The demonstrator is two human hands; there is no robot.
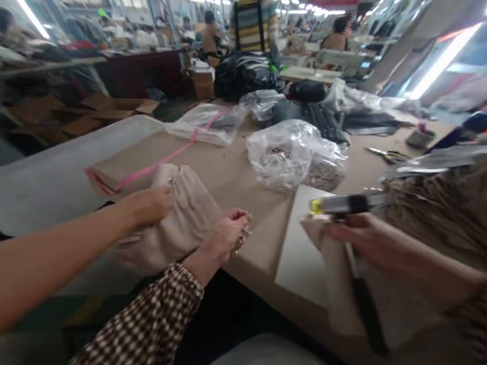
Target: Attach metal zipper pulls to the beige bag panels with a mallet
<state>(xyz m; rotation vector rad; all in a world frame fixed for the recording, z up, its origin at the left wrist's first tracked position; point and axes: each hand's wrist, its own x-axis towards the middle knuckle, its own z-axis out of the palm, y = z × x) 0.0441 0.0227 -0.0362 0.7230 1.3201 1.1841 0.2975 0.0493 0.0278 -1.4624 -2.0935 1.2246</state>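
Observation:
My left hand [226, 233], in a brown-checked sleeve, is pinched shut around small metal pieces [243, 237] of a kind I cannot make out. My right hand [364, 235] grips a mallet [341, 204] close to its head, which has a yellow face and a black face. Its black handle [369, 316] points down. Beige fabric [338, 278] hangs beside the handle, at my right fingers. Under them lies a white board [296, 253]. Left of my left hand, another person's bare arm reaches in, and that hand [151, 206] holds gathered beige cloth [190, 205].
Clear plastic bags [284, 152] of small brownish pieces stand mid-table. Scissors [387, 155] lie at the right, behind a stack of brown fabric [449, 196]. A pink strip [171, 154] crosses folded cloth. Open cardboard boxes [80, 115] and a standing person [254, 24] are beyond.

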